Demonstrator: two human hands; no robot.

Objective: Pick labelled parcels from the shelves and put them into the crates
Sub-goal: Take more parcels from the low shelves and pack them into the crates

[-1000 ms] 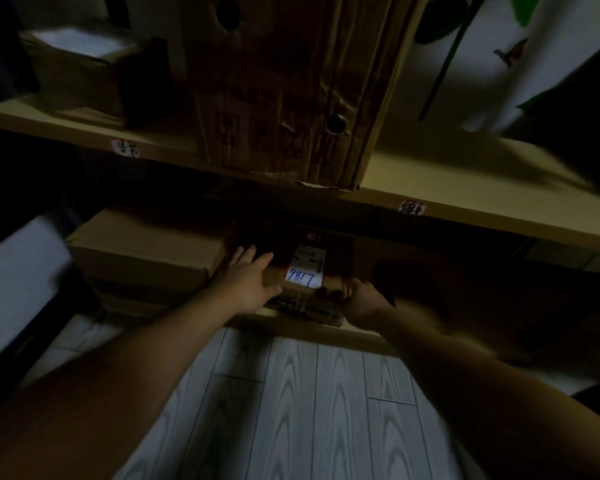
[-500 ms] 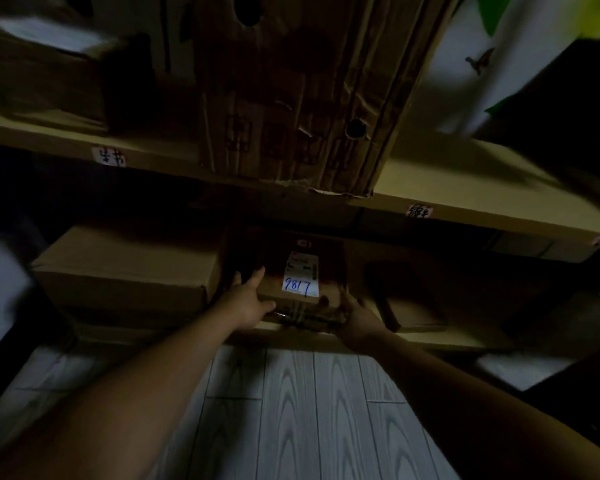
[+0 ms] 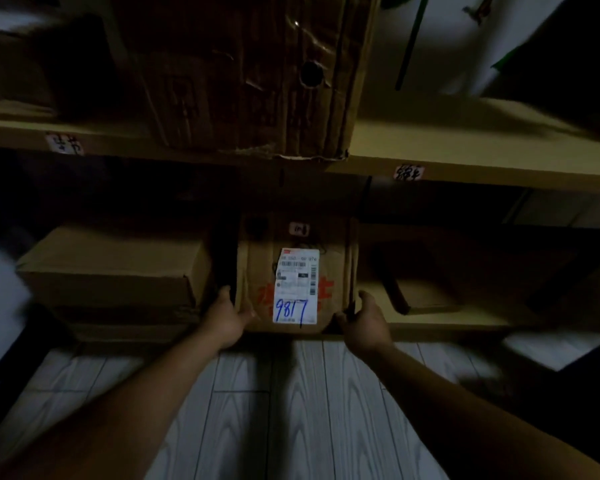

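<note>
- Plainly, the labelled parcel (image 3: 297, 271) is a brown cardboard box sitting on the lower shelf (image 3: 465, 322), at about 12 o'clock from the person's hands, with its near end at the shelf's front edge.
- It carries a white shipping label (image 3: 297, 286) with "9817" written in blue, and red print shows on the cardboard to either side of the label.
- By its look it is stiff corrugated card with firm edges, so it should keep its shape under a two-sided squeeze; its weight cannot be read from the view, though its modest bulk suggests no great load.
- The cardboard is matt and dry-looking, so slipping seems unlikely; the sound places to hold are the two long side walls near the front corners.
- The left hand (image 3: 226, 320) is at 9 o'clock of the parcel, thumb on the front face and fingers reaching into the dark gap beside the neighbouring cardboard box (image 3: 115, 271).
- The right hand (image 3: 366, 323) is at 3 o'clock, curled round the right front corner.
- Both sets of fingers are closed against the parcel, clamping it between them.
- Both forearms reach forward and slightly inward over the pale plank floor (image 3: 302, 410), wrists about level.
</note>
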